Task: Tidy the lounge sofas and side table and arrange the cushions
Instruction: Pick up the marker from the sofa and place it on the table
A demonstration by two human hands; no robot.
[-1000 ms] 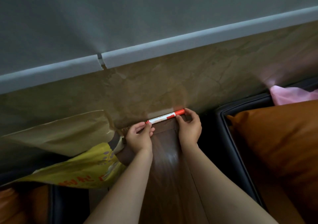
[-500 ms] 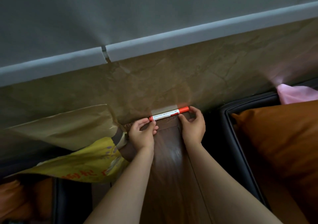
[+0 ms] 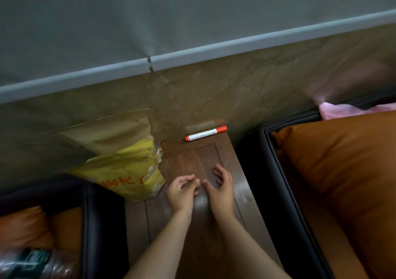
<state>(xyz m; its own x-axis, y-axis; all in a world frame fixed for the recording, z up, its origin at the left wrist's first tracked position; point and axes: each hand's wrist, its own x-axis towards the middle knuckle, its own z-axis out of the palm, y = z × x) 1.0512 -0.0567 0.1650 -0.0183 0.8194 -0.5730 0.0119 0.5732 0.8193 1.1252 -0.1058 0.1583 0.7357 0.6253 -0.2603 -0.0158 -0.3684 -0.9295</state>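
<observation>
**Friend:** What did you just do with the pen?

**Me:** I was holding the red and white marker pen (image 3: 206, 133) with both hands, right by the wall. Now I have let it go. It lies flat at the far end of the long dark brown wooden side table (image 3: 192, 158), just beside the wall.

**Friend:** Where are your hands?

**Me:** I pulled them back toward me. My left hand (image 3: 182, 189) and my right hand (image 3: 221, 187) are close together over the middle of the table. The fingers are loose and a bit bent, and they hold nothing.

**Friend:** Is the table done?

**Me:** I think the pen part is. But the yellow plastic bag with red writing (image 3: 120, 171) lies against the table's left side, and a brown paper bag (image 3: 107, 135) leans on the wall behind it. Those may come next.

**Friend:** What is the table top like?

**Me:** Smooth and shiny. The pen is round, so a bump could make it roll.

**Friend:** What else is there?

**Me:** The right black sofa (image 3: 278, 171) holds a big orange cushion (image 3: 342, 161), with something pink (image 3: 342, 110) behind it. The left black sofa (image 3: 102, 214) has orange cushions too. The brown stone wall (image 3: 235, 90) has a grey rail (image 3: 214, 47) above.
</observation>
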